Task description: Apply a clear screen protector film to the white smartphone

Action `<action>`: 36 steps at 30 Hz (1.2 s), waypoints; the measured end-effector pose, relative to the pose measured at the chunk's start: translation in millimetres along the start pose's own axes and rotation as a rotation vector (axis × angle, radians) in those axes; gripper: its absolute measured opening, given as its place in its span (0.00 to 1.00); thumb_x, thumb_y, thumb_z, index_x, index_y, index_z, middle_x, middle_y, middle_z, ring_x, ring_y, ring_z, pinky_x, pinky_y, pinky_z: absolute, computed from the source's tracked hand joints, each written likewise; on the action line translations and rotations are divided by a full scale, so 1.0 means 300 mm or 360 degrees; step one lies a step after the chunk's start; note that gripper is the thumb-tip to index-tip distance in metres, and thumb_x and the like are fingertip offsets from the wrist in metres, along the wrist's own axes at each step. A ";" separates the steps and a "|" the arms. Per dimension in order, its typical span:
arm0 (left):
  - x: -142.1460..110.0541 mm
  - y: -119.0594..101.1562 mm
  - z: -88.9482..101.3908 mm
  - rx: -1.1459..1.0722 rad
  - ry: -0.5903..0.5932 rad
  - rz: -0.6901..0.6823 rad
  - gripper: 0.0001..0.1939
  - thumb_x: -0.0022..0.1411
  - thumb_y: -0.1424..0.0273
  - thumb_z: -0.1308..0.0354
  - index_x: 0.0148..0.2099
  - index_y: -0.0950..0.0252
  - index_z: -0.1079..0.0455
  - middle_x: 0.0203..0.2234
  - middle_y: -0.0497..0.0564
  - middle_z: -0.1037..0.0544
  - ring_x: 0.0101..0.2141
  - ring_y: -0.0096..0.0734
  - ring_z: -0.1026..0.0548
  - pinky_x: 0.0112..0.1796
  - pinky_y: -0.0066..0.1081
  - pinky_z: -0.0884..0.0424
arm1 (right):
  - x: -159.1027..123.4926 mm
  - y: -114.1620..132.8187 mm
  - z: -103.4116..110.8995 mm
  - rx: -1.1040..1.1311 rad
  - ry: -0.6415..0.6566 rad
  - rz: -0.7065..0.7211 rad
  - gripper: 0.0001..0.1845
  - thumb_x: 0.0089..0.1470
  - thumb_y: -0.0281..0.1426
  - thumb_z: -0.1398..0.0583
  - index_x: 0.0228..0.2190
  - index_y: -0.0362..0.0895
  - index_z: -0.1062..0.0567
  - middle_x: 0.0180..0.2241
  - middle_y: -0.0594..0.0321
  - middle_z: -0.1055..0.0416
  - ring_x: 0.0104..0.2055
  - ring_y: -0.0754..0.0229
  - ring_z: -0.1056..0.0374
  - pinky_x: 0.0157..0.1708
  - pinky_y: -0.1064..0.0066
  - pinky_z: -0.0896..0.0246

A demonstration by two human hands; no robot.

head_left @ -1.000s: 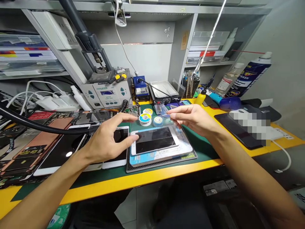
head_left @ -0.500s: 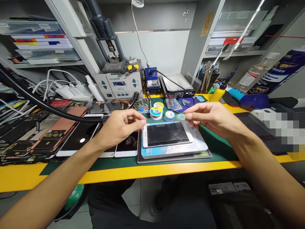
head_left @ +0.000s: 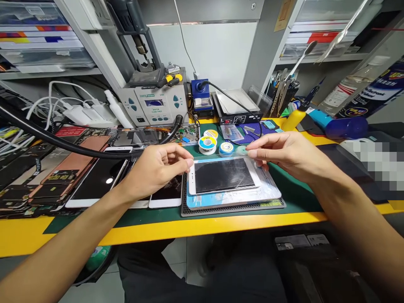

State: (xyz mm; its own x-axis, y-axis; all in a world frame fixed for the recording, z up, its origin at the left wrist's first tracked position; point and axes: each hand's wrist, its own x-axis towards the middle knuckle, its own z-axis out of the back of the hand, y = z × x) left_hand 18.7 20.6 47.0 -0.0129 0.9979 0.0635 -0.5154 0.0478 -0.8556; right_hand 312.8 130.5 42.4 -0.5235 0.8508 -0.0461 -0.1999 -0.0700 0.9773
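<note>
A white smartphone (head_left: 222,176) with a dark screen lies on a blue-and-white mat (head_left: 233,202). Over it stretches a thin transparent film (head_left: 221,166), seen mostly by its sheen. My left hand (head_left: 158,166) is at the phone's left edge, its fingertips pinched on the film's corner. My right hand (head_left: 284,158) reaches in from the right, with thumb and forefinger pinched on the far corner. A round pale green item (head_left: 242,150) sits just past those fingertips.
Several white phones (head_left: 167,193) lie left of the black ridged mat (head_left: 233,213). Solder spools (head_left: 207,145) stand behind it. A black hose (head_left: 63,144) crosses the left side. A hot air station (head_left: 154,105) stands at the back, and the yellow bench edge (head_left: 189,227) runs in front.
The view has swung and levelled out. My left hand has closed from spread fingers to a pinch, and both hands now sit nearer the phone's top edge.
</note>
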 end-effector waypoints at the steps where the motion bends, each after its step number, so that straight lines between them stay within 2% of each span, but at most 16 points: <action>1: 0.000 0.000 0.000 0.0007 0.0001 0.0014 0.10 0.60 0.62 0.33 0.38 0.63 0.21 0.26 0.47 0.18 0.27 0.26 0.23 0.28 0.22 0.31 | 0.000 0.000 -0.001 0.0000 -0.0008 -0.0001 0.14 0.43 0.39 0.23 0.31 0.44 0.14 0.26 0.63 0.23 0.26 0.64 0.33 0.27 0.70 0.37; 7: -0.001 0.019 0.006 0.0117 -0.0012 0.0025 0.15 0.60 0.53 0.34 0.38 0.61 0.20 0.26 0.47 0.17 0.27 0.31 0.23 0.28 0.26 0.30 | 0.000 0.004 -0.010 0.0065 0.0020 -0.0023 0.13 0.42 0.37 0.23 0.29 0.44 0.15 0.25 0.63 0.23 0.24 0.64 0.33 0.24 0.70 0.37; 14: -0.001 0.031 0.010 0.0187 0.0019 0.0102 0.19 0.58 0.49 0.33 0.39 0.59 0.20 0.29 0.47 0.16 0.29 0.34 0.20 0.31 0.26 0.28 | -0.001 0.004 -0.005 -0.0003 0.0076 0.0008 0.14 0.44 0.37 0.25 0.31 0.40 0.16 0.26 0.61 0.23 0.25 0.64 0.34 0.20 0.74 0.38; 21: 0.002 0.038 0.004 0.0236 -0.0002 0.0109 0.18 0.56 0.50 0.32 0.38 0.59 0.20 0.30 0.47 0.16 0.29 0.34 0.21 0.31 0.27 0.29 | -0.001 0.002 -0.002 -0.0062 0.0092 0.0004 0.12 0.46 0.36 0.26 0.32 0.41 0.16 0.26 0.61 0.23 0.24 0.65 0.34 0.20 0.73 0.37; 30: 0.001 0.010 -0.009 0.0046 0.0050 0.0077 0.14 0.56 0.58 0.31 0.37 0.63 0.22 0.27 0.49 0.19 0.28 0.29 0.24 0.30 0.25 0.29 | 0.005 -0.020 -0.001 -0.0097 0.0037 -0.0026 0.15 0.44 0.40 0.24 0.31 0.44 0.15 0.26 0.60 0.22 0.23 0.63 0.33 0.20 0.70 0.38; 36: -0.006 0.005 -0.015 0.0024 0.0042 0.0086 0.14 0.57 0.59 0.32 0.38 0.64 0.22 0.29 0.50 0.19 0.29 0.31 0.23 0.31 0.27 0.27 | 0.009 -0.022 -0.002 -0.0084 0.0013 -0.0048 0.16 0.43 0.42 0.24 0.31 0.45 0.15 0.28 0.59 0.21 0.23 0.62 0.33 0.21 0.68 0.39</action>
State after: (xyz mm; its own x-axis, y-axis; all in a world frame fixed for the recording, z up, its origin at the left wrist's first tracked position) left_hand 21.6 19.1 43.2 -0.0183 0.9998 0.0035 -0.5273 -0.0067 -0.8497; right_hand 312.2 133.0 35.6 -0.5231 0.8488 -0.0773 -0.2588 -0.0717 0.9633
